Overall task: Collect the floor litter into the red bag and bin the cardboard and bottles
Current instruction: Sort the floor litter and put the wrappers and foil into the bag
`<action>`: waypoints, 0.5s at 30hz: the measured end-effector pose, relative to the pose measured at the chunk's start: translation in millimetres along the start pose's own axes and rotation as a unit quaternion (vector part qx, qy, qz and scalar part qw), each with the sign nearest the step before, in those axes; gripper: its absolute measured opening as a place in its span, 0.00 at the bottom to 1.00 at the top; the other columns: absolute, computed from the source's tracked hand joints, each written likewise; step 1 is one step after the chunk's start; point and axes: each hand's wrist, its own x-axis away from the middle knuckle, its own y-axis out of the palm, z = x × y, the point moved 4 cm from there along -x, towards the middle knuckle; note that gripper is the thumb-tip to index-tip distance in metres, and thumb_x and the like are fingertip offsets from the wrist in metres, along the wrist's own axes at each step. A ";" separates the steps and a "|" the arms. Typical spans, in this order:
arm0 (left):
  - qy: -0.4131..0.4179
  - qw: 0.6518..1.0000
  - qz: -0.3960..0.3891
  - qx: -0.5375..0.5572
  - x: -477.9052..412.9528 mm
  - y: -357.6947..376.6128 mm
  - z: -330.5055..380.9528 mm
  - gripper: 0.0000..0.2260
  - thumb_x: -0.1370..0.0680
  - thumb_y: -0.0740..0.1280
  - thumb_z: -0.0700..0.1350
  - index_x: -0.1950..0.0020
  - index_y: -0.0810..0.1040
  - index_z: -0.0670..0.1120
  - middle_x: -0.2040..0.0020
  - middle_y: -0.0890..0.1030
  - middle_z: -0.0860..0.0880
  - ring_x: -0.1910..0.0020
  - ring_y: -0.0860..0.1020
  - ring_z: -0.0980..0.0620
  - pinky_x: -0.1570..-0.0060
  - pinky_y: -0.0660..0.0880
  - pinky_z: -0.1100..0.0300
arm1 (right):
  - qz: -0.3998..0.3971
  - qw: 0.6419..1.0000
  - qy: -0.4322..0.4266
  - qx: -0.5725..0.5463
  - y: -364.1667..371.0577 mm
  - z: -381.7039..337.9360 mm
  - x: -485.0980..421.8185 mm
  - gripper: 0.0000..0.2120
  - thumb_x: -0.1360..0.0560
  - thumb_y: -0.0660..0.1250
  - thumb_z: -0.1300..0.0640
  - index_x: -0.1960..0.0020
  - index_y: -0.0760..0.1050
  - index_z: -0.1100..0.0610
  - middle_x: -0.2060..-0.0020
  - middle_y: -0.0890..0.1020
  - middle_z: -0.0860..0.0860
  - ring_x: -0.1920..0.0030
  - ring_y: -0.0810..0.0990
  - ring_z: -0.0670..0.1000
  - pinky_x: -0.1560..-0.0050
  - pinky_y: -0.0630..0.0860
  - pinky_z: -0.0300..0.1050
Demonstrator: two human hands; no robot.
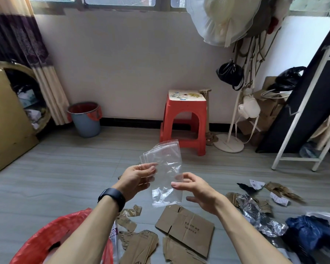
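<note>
My left hand (pixel 139 177) pinches a few clear plastic bags (pixel 165 168) held up above the floor. My right hand (pixel 193 189) hovers beside their lower right edge, fingers loosely curled, and seems to hold nothing. The red bag (pixel 46 237) lies open on the floor at the lower left, under my left forearm. A flattened cardboard box (pixel 185 229) and torn cardboard pieces (pixel 139 244) lie below my hands. To the right lie crumpled silver foil (pixel 255 216), a dark blue bag (pixel 309 231) and paper scraps (pixel 279 199). No bottle shows.
A grey bin with a red liner (pixel 86 119) stands by the far wall. A red stool (pixel 185 121) is behind the bags. A large cardboard box (pixel 6 119) fills the left side; a coat stand (pixel 230 143) and white rack (pixel 301 130) are at right.
</note>
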 end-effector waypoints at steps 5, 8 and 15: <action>0.023 0.997 0.079 -0.002 -0.6 2.2 3.2 0.05 0.23 0.69 0.34 0.48 0.83 0.39 0.60 0.81 0.45 0.74 0.76 0.57 0.71 0.74 0.67 | 0.031 0.999 -0.026 0.001 3.4 1.8 0.6 0.19 0.28 0.77 0.60 0.42 0.73 0.61 0.54 0.86 0.54 0.54 0.86 0.55 0.42 0.78 0.60; 0.037 0.993 0.106 0.025 -0.5 2.3 6.3 0.06 0.23 0.68 0.31 0.48 0.81 0.35 0.61 0.80 0.43 0.76 0.77 0.58 0.74 0.74 0.68 | 0.054 0.996 -0.046 -0.049 4.8 -4.3 0.2 0.13 0.27 0.75 0.66 0.46 0.75 0.64 0.57 0.83 0.60 0.60 0.85 0.59 0.51 0.81 0.59; 0.029 0.986 0.137 -0.090 -1.6 -11.5 -3.9 0.21 0.27 0.76 0.43 0.41 0.68 0.47 0.52 0.84 0.42 0.64 0.83 0.51 0.57 0.78 0.55 | 0.135 0.984 -0.075 -0.094 0.0 -3.0 -1.7 0.11 0.25 0.74 0.62 0.50 0.73 0.64 0.54 0.81 0.63 0.60 0.86 0.63 0.57 0.82 0.60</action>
